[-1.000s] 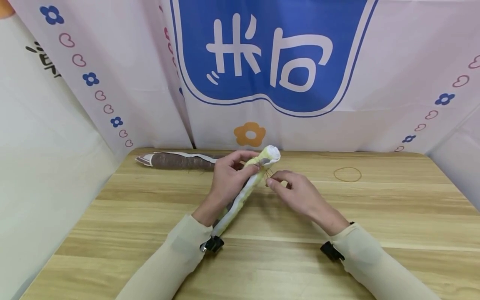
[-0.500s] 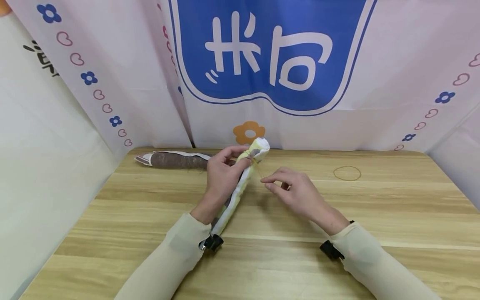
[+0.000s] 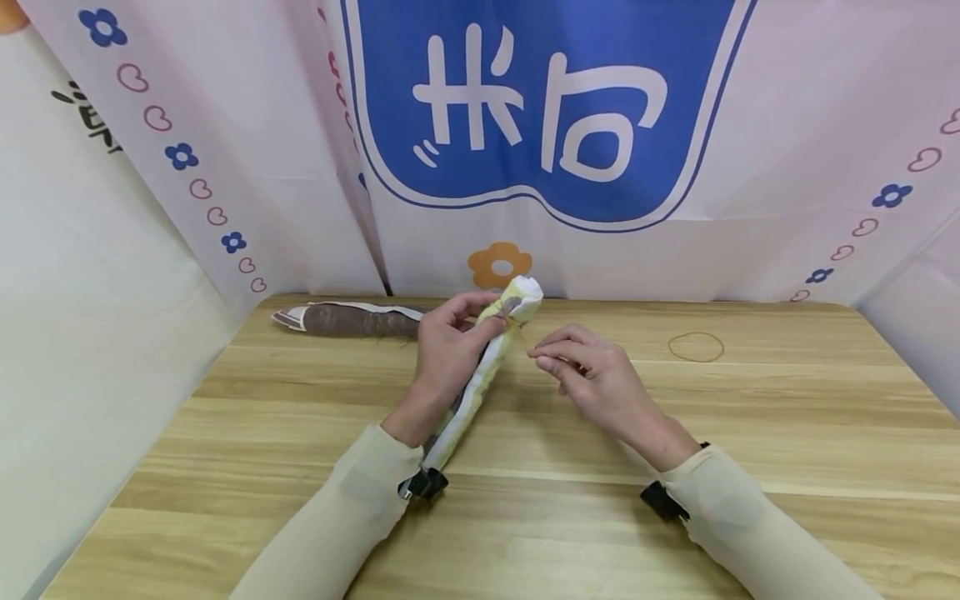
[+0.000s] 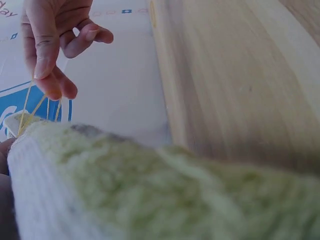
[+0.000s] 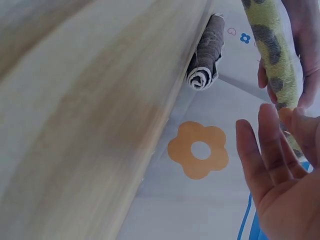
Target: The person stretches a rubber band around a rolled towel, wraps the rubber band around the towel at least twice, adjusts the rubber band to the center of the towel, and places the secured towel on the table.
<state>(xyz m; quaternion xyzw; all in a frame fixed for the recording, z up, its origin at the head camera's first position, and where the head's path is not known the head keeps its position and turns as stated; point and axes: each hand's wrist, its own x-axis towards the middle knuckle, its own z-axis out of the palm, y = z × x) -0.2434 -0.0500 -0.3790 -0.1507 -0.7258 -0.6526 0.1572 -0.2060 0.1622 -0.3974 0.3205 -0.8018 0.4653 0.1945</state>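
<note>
My left hand (image 3: 448, 342) grips a rolled yellow-green and white cloth (image 3: 480, 383) near its far end, tilted up off the wooden table (image 3: 525, 500). The cloth roll (image 4: 150, 190) fills the left wrist view and shows again as the cloth roll (image 5: 272, 50) in the right wrist view. My right hand (image 3: 581, 362) pinches a thin yellow rubber band (image 4: 37, 102) stretched from the roll's end, thumb against forefinger. The right hand (image 4: 52, 45) shows the pinch plainly; the other fingers (image 5: 262, 150) are loose.
A rolled brown cloth (image 3: 352, 320) lies at the table's back left, its spiral end (image 5: 205, 55) visible. A loose rubber band (image 3: 696, 347) lies at the back right. Printed fabric walls (image 3: 525, 125) enclose the table on three sides.
The roll's far end swung left and lifted a little. My right hand pulled the band out from the roll, then moved back closer to it.
</note>
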